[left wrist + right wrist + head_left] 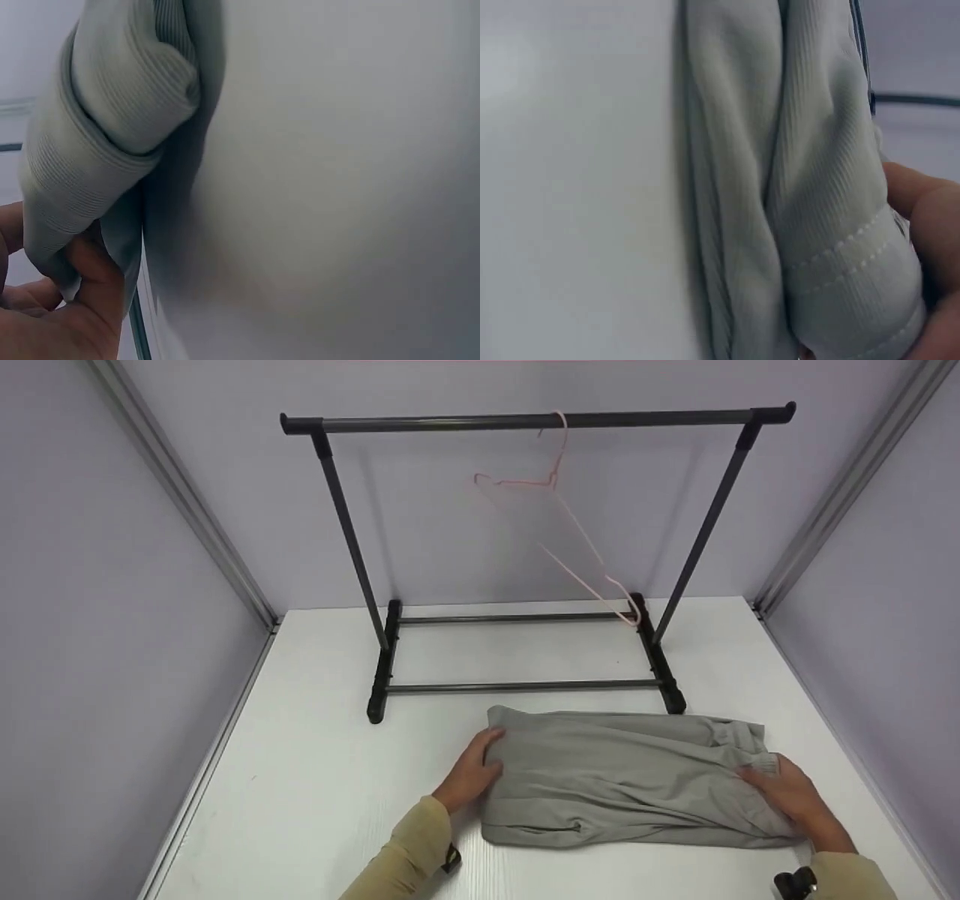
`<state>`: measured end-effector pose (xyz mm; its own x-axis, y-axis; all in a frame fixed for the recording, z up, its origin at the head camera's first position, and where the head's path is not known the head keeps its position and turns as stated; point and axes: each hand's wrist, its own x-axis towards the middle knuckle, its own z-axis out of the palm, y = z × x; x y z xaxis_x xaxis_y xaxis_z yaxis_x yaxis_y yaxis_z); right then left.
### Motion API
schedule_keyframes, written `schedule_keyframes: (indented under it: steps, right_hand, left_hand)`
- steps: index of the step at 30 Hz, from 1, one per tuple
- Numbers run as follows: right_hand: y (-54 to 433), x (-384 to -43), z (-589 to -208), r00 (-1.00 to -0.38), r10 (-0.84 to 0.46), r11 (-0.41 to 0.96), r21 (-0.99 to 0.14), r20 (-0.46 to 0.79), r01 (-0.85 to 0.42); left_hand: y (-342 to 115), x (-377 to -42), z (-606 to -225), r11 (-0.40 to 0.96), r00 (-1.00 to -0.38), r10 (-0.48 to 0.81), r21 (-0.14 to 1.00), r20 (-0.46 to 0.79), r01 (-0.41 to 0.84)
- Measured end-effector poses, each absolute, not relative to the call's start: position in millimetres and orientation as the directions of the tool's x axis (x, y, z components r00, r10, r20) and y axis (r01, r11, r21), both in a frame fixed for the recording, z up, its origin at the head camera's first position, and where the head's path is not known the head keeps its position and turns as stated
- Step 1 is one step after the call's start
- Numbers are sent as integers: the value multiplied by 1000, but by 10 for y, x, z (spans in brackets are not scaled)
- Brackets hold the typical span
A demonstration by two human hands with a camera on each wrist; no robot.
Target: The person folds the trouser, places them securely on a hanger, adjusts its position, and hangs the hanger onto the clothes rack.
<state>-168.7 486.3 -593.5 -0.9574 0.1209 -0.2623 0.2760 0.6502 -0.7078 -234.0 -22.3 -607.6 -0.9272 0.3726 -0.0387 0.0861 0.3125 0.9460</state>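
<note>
A pair of grey trousers [615, 780], folded into a wide bundle, lies on the white table in front of the rack. At the bundle's left edge my left hand [471, 772] grips the folded cloth; the left wrist view shows the ribbed grey fabric [112, 112] between thumb and fingers. My right hand [791, 795] holds the other end beside a gathered, elastic-looking edge, thumb on top and the remaining fingers mostly hidden. Up close in the right wrist view, the layered cloth [832, 225] has a double row of white stitching.
Behind the trousers stands a dark metal clothes rack [450, 424] with black feet [379, 682]. A pink hanger [581, 525] hangs from its bar, turned at an angle. Pale walls [135, 660] enclose the white table [300, 780] at the back and both sides.
</note>
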Motion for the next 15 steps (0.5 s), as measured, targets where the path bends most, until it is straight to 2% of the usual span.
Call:
schedule_keyframes:
  steps: [7, 9, 15]
  right_hand:
    - [4357, -1707, -5981, -971, 75, 690, -691, -227, 215]
    - [4221, -1732, -5978, -975, 58, 696, -692, -215, 194]
    - [3904, -1860, -5949, -993, 17, 693, -715, -118, 97]
  left_hand:
    - [-697, -2329, -6051, 345, -955, 291, 938, -63, 43]
    - [-813, -2297, -5930, 330, -961, 270, 943, -57, 37]
    - [-1152, -2350, -5945, 312, -978, 206, 950, -36, 31]
